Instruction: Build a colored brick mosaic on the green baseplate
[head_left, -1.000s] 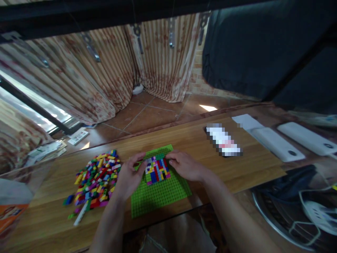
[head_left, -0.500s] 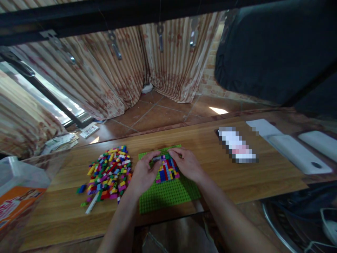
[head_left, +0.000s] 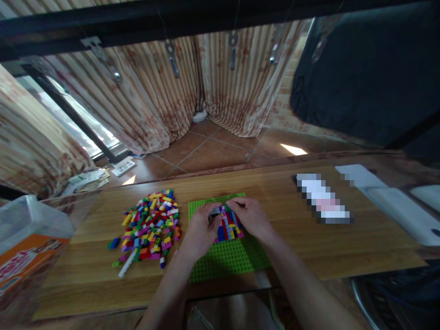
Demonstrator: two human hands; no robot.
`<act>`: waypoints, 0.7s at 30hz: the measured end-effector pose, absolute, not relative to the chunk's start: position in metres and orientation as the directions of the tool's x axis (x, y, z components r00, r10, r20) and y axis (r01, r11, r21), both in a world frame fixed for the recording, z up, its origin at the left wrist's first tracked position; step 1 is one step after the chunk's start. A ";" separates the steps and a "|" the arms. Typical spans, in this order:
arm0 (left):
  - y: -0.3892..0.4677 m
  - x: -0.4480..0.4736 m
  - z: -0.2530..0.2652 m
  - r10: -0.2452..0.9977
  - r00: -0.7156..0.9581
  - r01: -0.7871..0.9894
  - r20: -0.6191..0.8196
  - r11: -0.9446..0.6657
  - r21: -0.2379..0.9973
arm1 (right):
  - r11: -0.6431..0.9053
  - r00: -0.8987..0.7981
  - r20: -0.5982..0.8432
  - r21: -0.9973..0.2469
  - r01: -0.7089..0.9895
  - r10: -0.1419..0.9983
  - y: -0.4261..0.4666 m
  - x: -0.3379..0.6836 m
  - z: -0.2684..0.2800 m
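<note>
On a green studded baseplate (head_left: 227, 261) lies a patch of colourful toy bricks (head_left: 228, 225), in rows of blue, red, yellow and pink. My left hand (head_left: 204, 229) curls over the patch's far left corner, thumb and forefinger bent toward each other. A greyish piece shows by those fingertips, but its kind is unclear. From the other side my right hand (head_left: 252, 215) reaches the far right edge, its fingers drawn together and touching the bricks there. Whatever the right fingertips hold is hidden. A loose pile of mixed toy bricks (head_left: 151, 224) spreads left of the baseplate.
A white stick (head_left: 127, 264) lies at the pile's near edge. Far left stands a clear plastic tub (head_left: 34, 229) with an orange label. A blurred-out phone-like object (head_left: 321, 197) rests on the wooden table (head_left: 285, 229) at right, near white items (head_left: 395, 206).
The whole view has shifted, so the table and bricks sit a little further right and lower. Both hands stay over the far edge of the brick patch, with only slight finger movement.
</note>
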State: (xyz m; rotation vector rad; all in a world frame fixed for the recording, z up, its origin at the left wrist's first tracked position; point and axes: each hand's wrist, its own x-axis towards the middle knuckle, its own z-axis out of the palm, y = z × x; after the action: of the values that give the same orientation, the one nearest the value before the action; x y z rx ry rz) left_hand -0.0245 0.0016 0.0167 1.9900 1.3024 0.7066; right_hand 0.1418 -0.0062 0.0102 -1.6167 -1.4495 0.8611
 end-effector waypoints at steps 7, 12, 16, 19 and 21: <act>0.000 -0.023 0.015 0.922 0.371 0.578 0.110 -0.322 0.750 | -0.031 0.098 0.019 -0.875 0.483 0.995 -0.009 0.140 0.013; 0.000 -0.022 0.014 0.914 0.385 0.570 0.131 -0.347 0.745 | -0.018 0.084 0.030 -0.854 0.520 0.996 -0.013 0.137 0.016; -0.001 -0.022 0.015 0.908 0.393 0.569 0.147 -0.366 0.737 | -0.007 0.073 0.032 -0.877 0.481 0.997 -0.013 0.139 0.014; -0.001 -0.020 0.014 0.912 0.382 0.580 0.147 -0.361 0.730 | -0.031 0.080 0.001 -0.913 0.406 0.997 -0.012 0.144 0.009; -0.001 -0.017 0.014 0.926 0.356 0.590 0.130 -0.330 0.736 | -0.066 0.134 -0.020 -0.936 0.347 0.991 -0.011 0.147 0.004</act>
State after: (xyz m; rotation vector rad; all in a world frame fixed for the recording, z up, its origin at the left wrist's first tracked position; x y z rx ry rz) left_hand -0.0173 -0.0010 0.0140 2.0340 1.3121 0.7396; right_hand 0.1466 -0.0114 0.0044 -1.5596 -1.3432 0.9524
